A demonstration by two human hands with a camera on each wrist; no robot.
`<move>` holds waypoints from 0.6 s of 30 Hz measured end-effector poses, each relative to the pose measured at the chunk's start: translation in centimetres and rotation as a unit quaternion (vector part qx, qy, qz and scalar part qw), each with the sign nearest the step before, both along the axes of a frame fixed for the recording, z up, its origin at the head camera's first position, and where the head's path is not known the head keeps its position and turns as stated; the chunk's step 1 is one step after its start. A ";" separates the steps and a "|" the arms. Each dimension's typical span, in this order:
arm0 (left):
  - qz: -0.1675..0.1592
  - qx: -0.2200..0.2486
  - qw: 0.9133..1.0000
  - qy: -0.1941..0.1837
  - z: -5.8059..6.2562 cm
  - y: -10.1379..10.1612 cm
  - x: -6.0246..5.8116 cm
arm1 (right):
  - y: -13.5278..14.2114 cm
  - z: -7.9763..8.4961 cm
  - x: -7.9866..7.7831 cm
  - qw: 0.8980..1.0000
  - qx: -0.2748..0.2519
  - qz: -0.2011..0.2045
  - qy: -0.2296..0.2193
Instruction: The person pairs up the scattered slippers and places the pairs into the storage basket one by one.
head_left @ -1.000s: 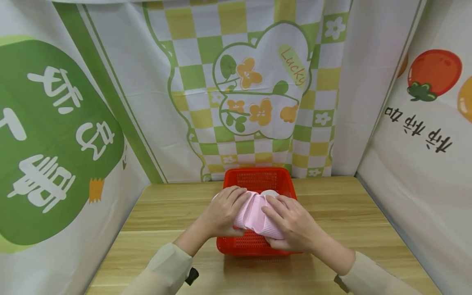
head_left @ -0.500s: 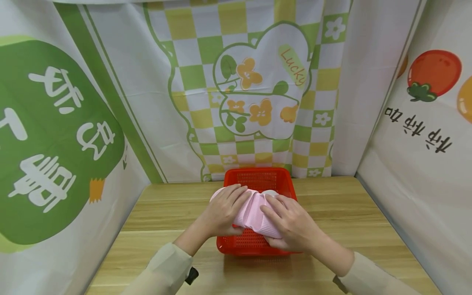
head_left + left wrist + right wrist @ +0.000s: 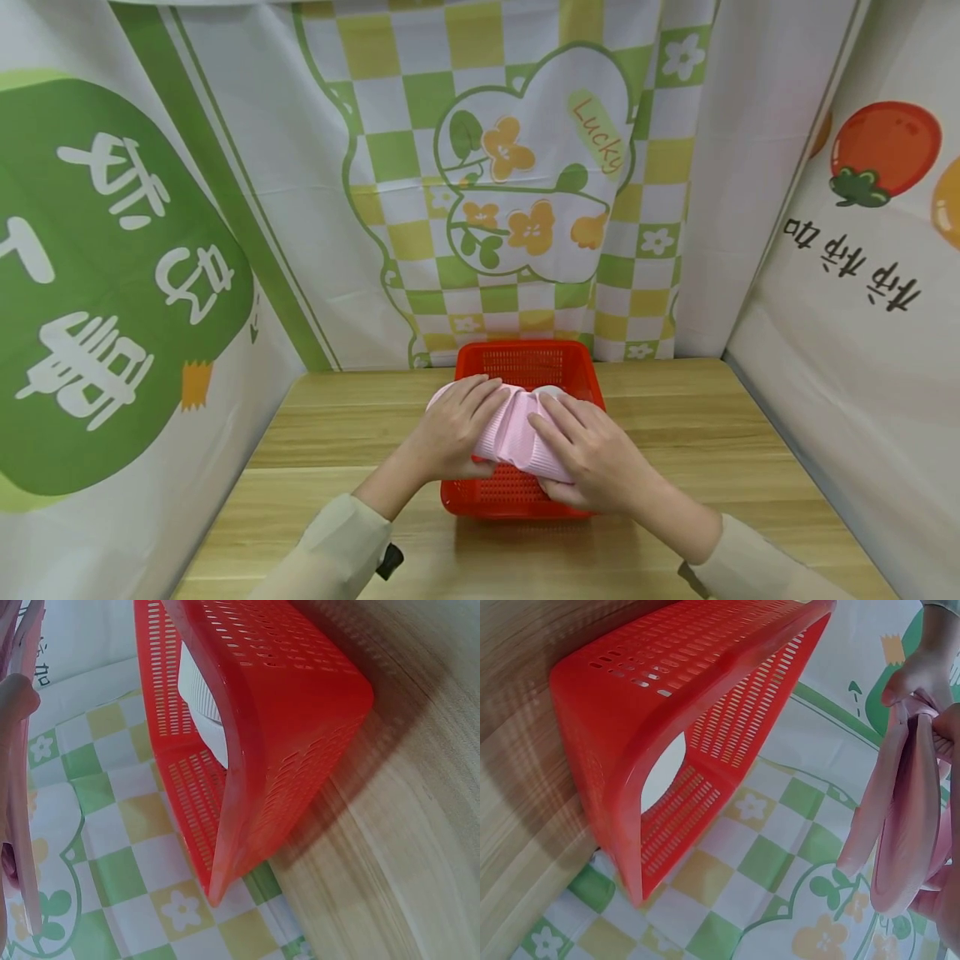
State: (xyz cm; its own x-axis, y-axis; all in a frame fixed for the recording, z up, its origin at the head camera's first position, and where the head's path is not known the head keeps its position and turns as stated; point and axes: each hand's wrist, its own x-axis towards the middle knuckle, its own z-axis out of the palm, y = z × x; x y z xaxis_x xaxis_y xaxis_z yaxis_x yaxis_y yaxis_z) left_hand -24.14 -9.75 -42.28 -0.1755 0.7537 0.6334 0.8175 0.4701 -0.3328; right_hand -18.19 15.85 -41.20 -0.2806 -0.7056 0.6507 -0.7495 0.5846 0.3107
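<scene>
Above a red plastic basket (image 3: 517, 505), both hands hold a pair of pink slippers (image 3: 516, 435) with ribbed surfaces. My left hand (image 3: 453, 429) grips them at the left, its fingers over the top. On the other side my right hand (image 3: 600, 454) grips the right part, thumb underneath. In the right wrist view the slippers (image 3: 907, 817) show as flat pink slabs lying against each other, higher than the basket's rim. A white object with a ribbed side (image 3: 201, 701) lies inside the basket, partly hidden by its wall and, in the head view, by the slippers.
The basket stands on a wooden table (image 3: 352, 417) near its back edge. Behind it hangs a green and yellow checked cloth (image 3: 495, 308). Printed white cloth walls close off the left (image 3: 262, 333) and right (image 3: 810, 358) sides.
Both hands and the pink slippers have shifted very slightly to the left and up over the last second. Their grip looks the same, and the basket has not moved.
</scene>
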 end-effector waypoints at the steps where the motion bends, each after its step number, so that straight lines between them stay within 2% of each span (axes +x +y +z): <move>1: -0.001 0.001 1.000 0.000 0.0 0.0 0.0 | 0.0 0.0 0.0 1.000 0.000 0.001 0.000; 18: -0.004 0.008 1.000 0.001 -0.1 0.0 -0.3 | 0.2 -0.4 -0.5 1.000 -0.015 0.013 0.002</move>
State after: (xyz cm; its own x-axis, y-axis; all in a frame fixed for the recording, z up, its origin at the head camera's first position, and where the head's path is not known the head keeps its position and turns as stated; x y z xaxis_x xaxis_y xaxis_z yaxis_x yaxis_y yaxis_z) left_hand -24.41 -9.71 -42.33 -0.1680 0.7453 0.6452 0.8201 0.4689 -0.3281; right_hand -18.64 16.05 -41.56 -0.2598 -0.6930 0.6725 -0.7635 0.5738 0.2964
